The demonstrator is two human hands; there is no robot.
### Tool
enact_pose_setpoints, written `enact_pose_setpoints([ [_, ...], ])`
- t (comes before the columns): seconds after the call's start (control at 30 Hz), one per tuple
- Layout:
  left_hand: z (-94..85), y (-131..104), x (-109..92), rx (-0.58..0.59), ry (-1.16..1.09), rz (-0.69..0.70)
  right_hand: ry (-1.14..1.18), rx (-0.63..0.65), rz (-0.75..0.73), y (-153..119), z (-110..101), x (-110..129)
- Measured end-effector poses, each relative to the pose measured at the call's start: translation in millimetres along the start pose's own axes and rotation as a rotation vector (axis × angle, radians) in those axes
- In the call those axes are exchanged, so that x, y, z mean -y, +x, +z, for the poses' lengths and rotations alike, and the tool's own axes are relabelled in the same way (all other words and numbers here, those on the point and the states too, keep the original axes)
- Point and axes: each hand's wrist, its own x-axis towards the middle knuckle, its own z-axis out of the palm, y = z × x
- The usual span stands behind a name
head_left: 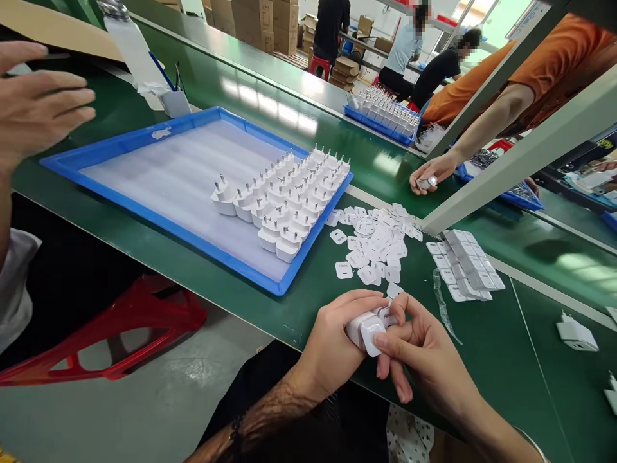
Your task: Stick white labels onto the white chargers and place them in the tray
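At the table's front edge, my left hand (330, 337) is wrapped round white charger bodies (355, 330); how many it holds I cannot tell. My right hand (429, 350) pinches a small white square cover (372, 334) between thumb and fingers, right against the chargers. A printed face shows between the two hands, partly hidden by fingers. Just beyond lies a loose pile of white printed cover plates (380, 238). Left of them, white two-pin chargers (289, 199) stand in rows, pins up, at the right side of a blue-rimmed tray (144, 211).
Stacked white plates (470, 265) and a strip of clear plastic (444, 308) lie to the right, with a loose charger (577, 334) beyond. A slanting metal post (506, 148) rises nearby. A co-worker's hand (45, 106) is at left; another's hand (434, 172) reaches in opposite.
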Motion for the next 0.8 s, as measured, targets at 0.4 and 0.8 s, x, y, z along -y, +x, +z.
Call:
enact_pose_setpoints([
  [0.4,-2.0,1.2,-3.6,0.027,0.027,-0.024,-0.01,0.002,0.015,2.2,0.4,0.8],
  [0.8,-1.3,2.1,-4.7,0.005,0.025,-0.037,-0.1,-0.057,-0.021,3.1,4.9,0.8],
])
